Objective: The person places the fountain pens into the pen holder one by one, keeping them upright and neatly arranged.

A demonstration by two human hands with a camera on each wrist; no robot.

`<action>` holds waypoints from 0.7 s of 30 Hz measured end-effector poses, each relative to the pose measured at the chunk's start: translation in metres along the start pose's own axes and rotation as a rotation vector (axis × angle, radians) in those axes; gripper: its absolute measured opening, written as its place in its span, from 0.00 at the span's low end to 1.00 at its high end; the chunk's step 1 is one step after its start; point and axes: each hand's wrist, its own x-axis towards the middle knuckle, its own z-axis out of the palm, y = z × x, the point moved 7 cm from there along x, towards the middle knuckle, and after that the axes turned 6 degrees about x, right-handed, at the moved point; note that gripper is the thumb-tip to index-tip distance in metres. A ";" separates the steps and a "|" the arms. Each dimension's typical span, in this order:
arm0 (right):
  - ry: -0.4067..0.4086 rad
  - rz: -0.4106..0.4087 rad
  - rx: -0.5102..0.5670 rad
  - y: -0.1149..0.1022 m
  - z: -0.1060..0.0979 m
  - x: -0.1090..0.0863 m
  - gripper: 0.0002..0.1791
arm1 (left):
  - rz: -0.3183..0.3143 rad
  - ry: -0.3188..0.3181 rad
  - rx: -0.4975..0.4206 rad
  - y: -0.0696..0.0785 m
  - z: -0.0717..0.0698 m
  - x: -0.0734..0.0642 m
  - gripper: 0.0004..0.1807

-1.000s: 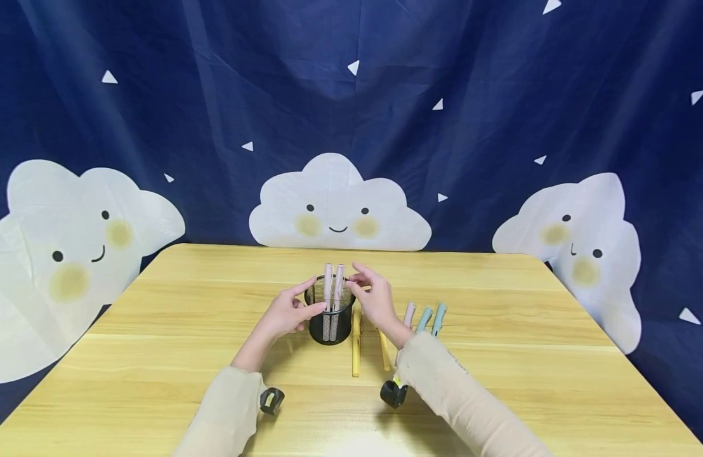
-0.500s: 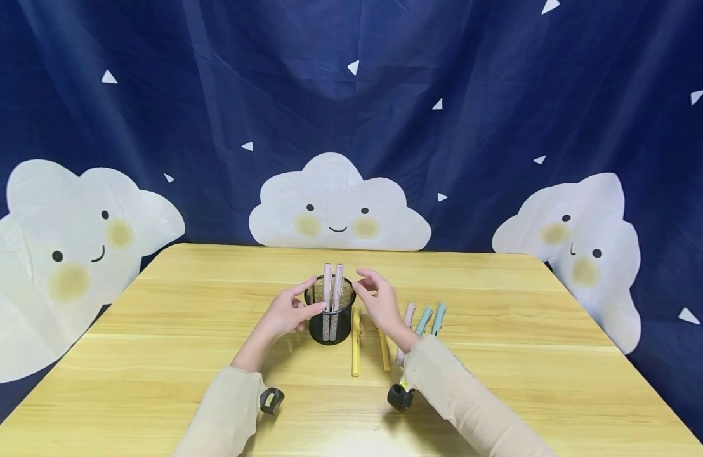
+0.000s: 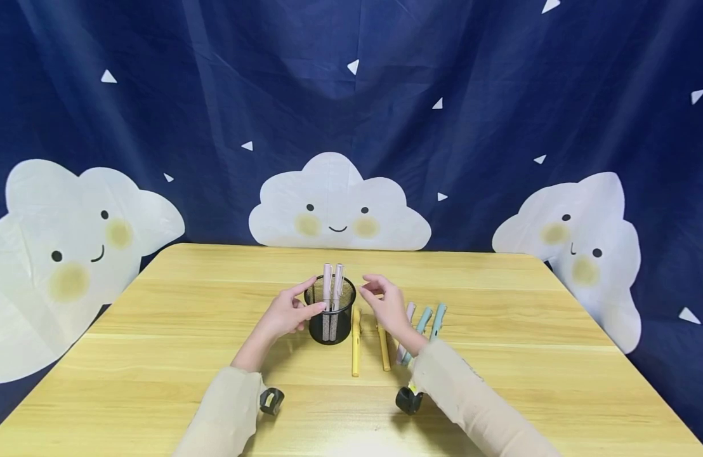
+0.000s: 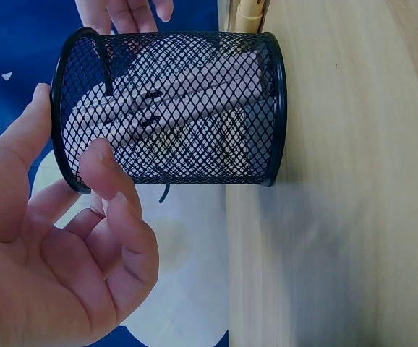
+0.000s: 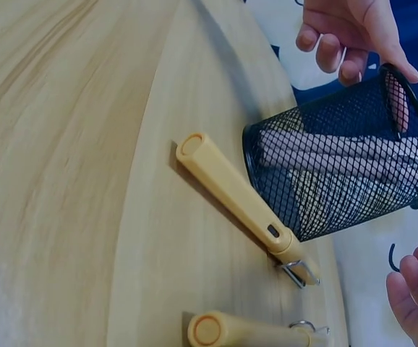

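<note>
A black mesh pen holder [image 3: 330,329] stands upright on the table, with two pale pink pens [image 3: 327,282] leaning inside it. My left hand [image 3: 286,312] holds the holder by its rim, thumb and forefinger spread on the left side, the other fingers curled beneath. Just right of the holder, apart from it, my right hand [image 3: 388,308] hovers with loosely bent fingers and nothing in them. Below that hand two yellow pens [image 5: 234,191] lie on the table. The nearer one's clip shows close to the holder's base in the right wrist view.
Right of my right wrist lie a pale pink pen [image 3: 410,311] and two teal pens [image 3: 438,320], partly hidden by the forearm. The wooden table [image 3: 214,304] ends at a dark blue curtain [image 3: 471,127] with white clouds.
My right hand has drawn back from the holder's rim, moving right and slightly toward me. The left hand, the holder and the pens have stayed in place.
</note>
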 end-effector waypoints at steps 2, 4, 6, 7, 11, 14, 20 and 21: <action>0.003 -0.014 -0.004 0.001 -0.002 -0.001 0.13 | 0.000 0.000 0.000 0.001 0.000 0.000 0.38; 0.008 -0.021 -0.003 0.001 -0.003 -0.002 0.13 | -0.001 -0.001 -0.001 0.001 0.000 -0.001 0.38; 0.009 -0.022 -0.011 0.003 -0.005 -0.004 0.13 | -0.003 -0.001 0.000 0.001 0.000 -0.001 0.38; 0.009 -0.020 -0.018 0.005 -0.005 -0.005 0.13 | -0.004 -0.001 -0.001 0.001 0.000 -0.001 0.38; 0.015 0.002 -0.040 0.010 -0.009 -0.006 0.13 | -0.006 -0.001 -0.003 0.000 0.000 -0.001 0.38; 0.015 0.013 -0.044 0.012 -0.011 -0.007 0.13 | -0.007 0.000 -0.002 0.001 0.000 -0.002 0.38; 0.008 0.021 -0.045 0.017 -0.016 -0.008 0.13 | -0.020 0.004 -0.010 0.000 -0.001 -0.002 0.38; 0.009 0.021 -0.045 0.018 -0.017 -0.008 0.13 | -0.018 0.004 -0.009 0.000 -0.001 -0.001 0.38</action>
